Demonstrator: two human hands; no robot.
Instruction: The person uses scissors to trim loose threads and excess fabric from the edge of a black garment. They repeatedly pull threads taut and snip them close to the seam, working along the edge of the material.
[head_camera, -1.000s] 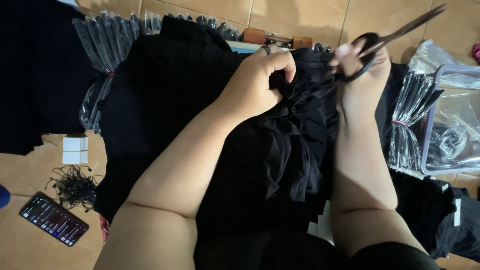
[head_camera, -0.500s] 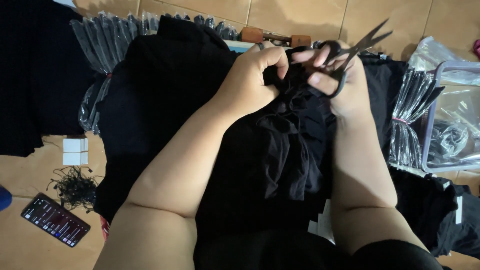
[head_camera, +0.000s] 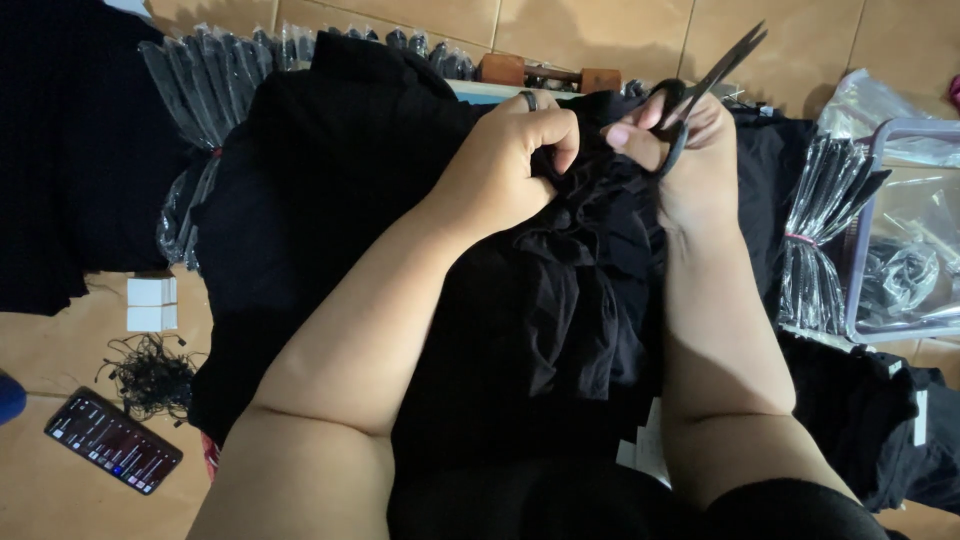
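Right now, from the head camera, both hands meet at the top of a black cloth (head_camera: 560, 330) that lies bunched over the person's lap. The left hand (head_camera: 505, 165) is closed tight, pinching a small bit of the cloth near its upper edge. A dark ring (head_camera: 529, 100) sits on one finger. The right hand (head_camera: 690, 150) is closed around the handles of the scissors (head_camera: 712, 85), and its fingertips touch the cloth just beside the left hand. The blades point up and away, shut or almost shut, and they are not on the cloth.

I think the snipping is partway through. A heap of cut black threads (head_camera: 150, 375) lies on the floor to the left, near a phone (head_camera: 112, 440) and a small white box (head_camera: 151, 304). I cannot tell how much of this cloth has been checked. More black clothes sit nearby, and packed bags (head_camera: 825, 235) wait on the right.

The cloth looks soft, thin and floppy, with many folds and ruffles in the middle. It is very dark, so loose threads are hard to see.
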